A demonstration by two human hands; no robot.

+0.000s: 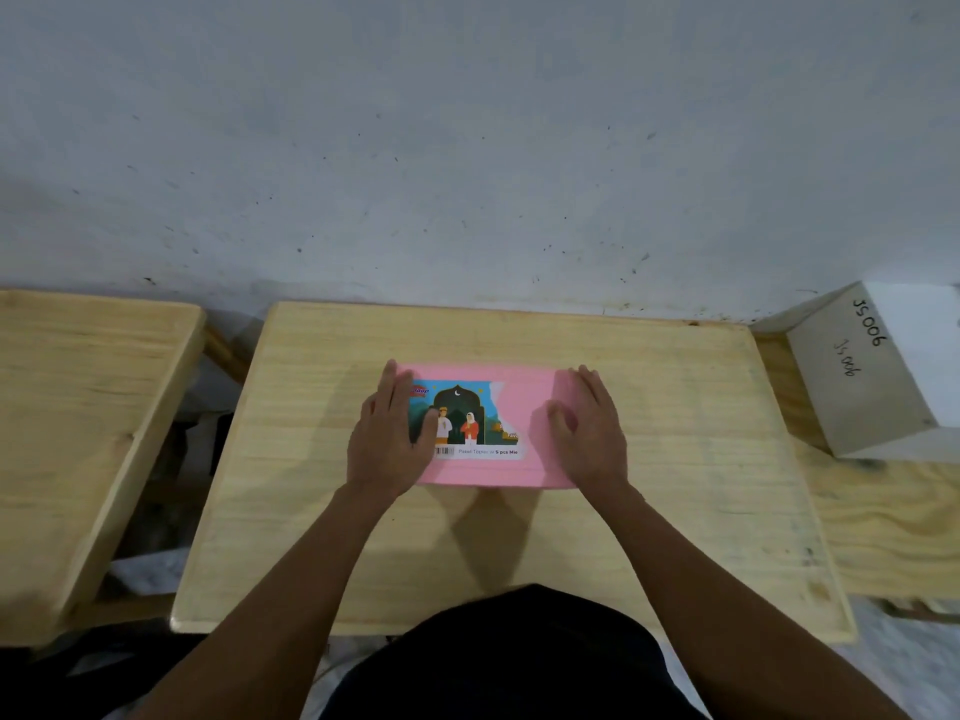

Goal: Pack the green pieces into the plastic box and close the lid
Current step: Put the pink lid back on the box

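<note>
A plastic box with a pink lid (524, 407) lies in the middle of the wooden desk (675, 459). The lid carries a partly torn colourful sticker (467, 423). My left hand (387, 439) rests flat on the lid's left end, fingers stretched along the edge. My right hand (589, 431) lies flat on the lid's right end, thumb on top. Both palms press on the lid. No green pieces are in sight; the lid hides the box's inside.
A second wooden desk (78, 433) stands to the left across a gap. At the right, a white box (872, 371) marked with handwriting sits on another wooden surface. A stained grey wall (467, 148) rises just behind the desks.
</note>
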